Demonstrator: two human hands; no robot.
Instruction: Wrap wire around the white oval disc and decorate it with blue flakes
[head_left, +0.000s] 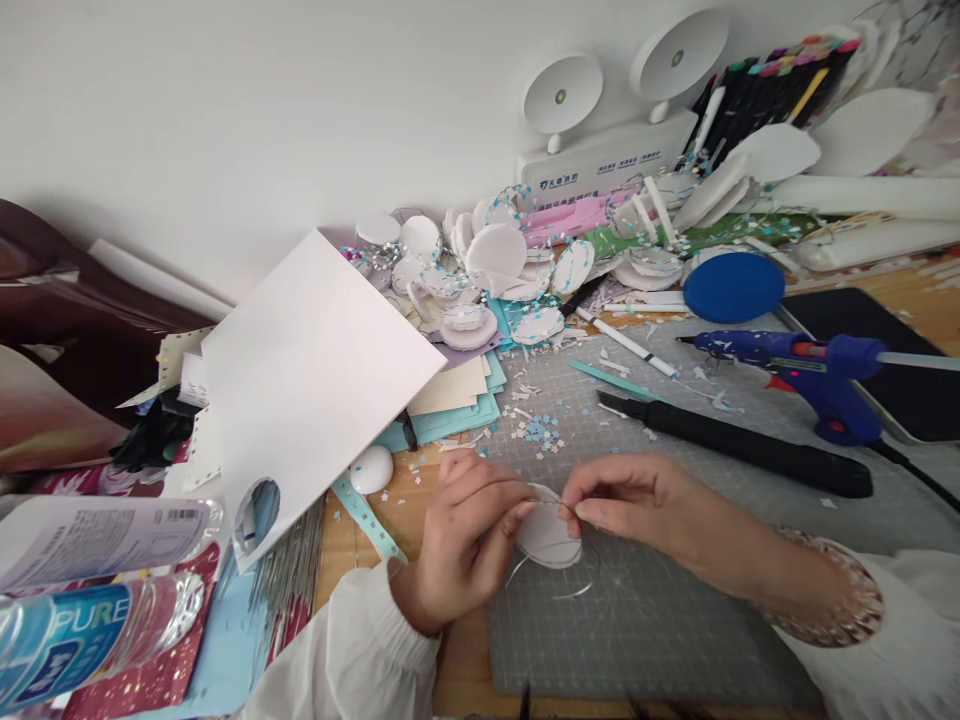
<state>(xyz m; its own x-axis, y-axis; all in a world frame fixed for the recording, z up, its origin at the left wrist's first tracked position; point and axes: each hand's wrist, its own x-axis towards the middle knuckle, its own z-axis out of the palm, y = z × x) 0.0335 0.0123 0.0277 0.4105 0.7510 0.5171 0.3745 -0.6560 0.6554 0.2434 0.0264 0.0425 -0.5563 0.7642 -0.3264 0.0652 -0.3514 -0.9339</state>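
Observation:
Both hands are close together over the grey cutting mat [622, 630]. A thin wire [549, 501] runs between their fingertips. My left hand [472, 530] pinches it on one side, fingers curled. My right hand [637, 505] pinches it on the other, thumb against forefinger. Just below the fingertips is a white foam-like disc [551, 540]; the fingers hide part of its edge, and I cannot tell whether they grip it too. Loose curved strands of wire [576, 592] show beside and below the disc.
A blue glue gun [810, 370] and a black utility knife [757, 445] lie on the right. White discs [495, 250], some wrapped in blue-dotted wire, pile up behind. Paper scraps [536, 430] litter the mat. A white board [315, 350] and a water bottle [90, 630] are on the left.

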